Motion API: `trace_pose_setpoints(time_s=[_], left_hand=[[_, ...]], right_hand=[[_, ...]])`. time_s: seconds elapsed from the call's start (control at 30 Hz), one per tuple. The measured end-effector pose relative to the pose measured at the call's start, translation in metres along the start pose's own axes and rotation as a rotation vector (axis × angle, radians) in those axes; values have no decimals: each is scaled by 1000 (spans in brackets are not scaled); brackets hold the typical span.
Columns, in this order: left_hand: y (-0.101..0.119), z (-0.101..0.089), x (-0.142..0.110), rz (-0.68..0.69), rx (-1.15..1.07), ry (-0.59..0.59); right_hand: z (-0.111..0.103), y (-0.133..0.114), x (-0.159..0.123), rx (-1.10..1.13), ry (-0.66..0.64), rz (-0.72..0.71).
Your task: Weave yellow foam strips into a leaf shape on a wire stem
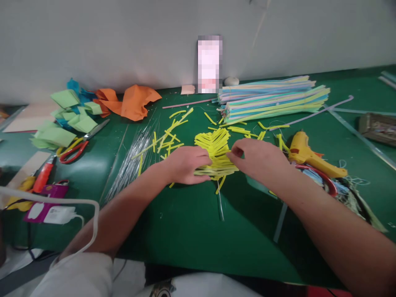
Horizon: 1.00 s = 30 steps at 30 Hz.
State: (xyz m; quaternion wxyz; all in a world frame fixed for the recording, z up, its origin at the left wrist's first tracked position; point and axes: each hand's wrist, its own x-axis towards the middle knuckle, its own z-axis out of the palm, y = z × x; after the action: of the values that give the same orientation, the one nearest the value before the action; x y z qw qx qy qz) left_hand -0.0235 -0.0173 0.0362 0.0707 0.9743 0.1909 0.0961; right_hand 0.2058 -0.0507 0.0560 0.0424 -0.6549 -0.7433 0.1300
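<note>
A leaf shape of short yellow pipe cleaners (213, 140) lies on the green table, its strips slanting out from a middle line. A thin wire stem (220, 202) sticks out of its lower end towards me. My left hand (188, 165) holds the leaf's lower left edge, fingers curled over it and thumb below. At the right edge, my right hand (255, 159) has its thumb and fingertips pinched together on the strips. Its fingertips partly hide what they grip. Loose cut yellow pieces (170, 138) are scattered behind and to the left of the leaf.
Silver wires (133, 159) lie left of my left hand. Bundled pastel pipe cleaners (272, 101) sit at the back, near a propped phone (210, 64). A yellow glue gun (312, 154) is beside my right forearm. Red-handled scissors (74, 152), green paper (55, 136) and a white cable (62, 201) are leftward.
</note>
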Motion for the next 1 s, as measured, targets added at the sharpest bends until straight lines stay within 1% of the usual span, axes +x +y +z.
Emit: trace_pose_setpoints(time_s=[0.07,0.13,0.23,0.3,0.37,0.47,0.63,0.77,0.9,1.0], left_hand=[[-2,-3,0,-98,-103,-5],[-4,-6,0,-140,-170,-47],[-5,-7,-1,-145,-170,-134],[-5,-5,-1,-144,-140,-154],[-4,-3,0,-140,-118,-150],[-3,0,1,-138,-77,-145],[1,0,4,-123,-10,-174],[2,-8,3,-157,-66,-200],[2,-21,0,-185,-130,-289],[2,-23,0,-202,-126,-335]], right_hand=[[2,0,-1,45,32,-119],[5,0,-1,96,7,-238],[10,-3,1,125,-131,-325],[12,-5,2,130,-224,-356],[15,-6,4,148,-277,-391],[18,-5,6,182,-292,-399],[20,-3,6,209,-284,-378],[20,0,6,240,-285,-418],[20,3,6,255,-291,-459],[18,3,7,233,-317,-448]])
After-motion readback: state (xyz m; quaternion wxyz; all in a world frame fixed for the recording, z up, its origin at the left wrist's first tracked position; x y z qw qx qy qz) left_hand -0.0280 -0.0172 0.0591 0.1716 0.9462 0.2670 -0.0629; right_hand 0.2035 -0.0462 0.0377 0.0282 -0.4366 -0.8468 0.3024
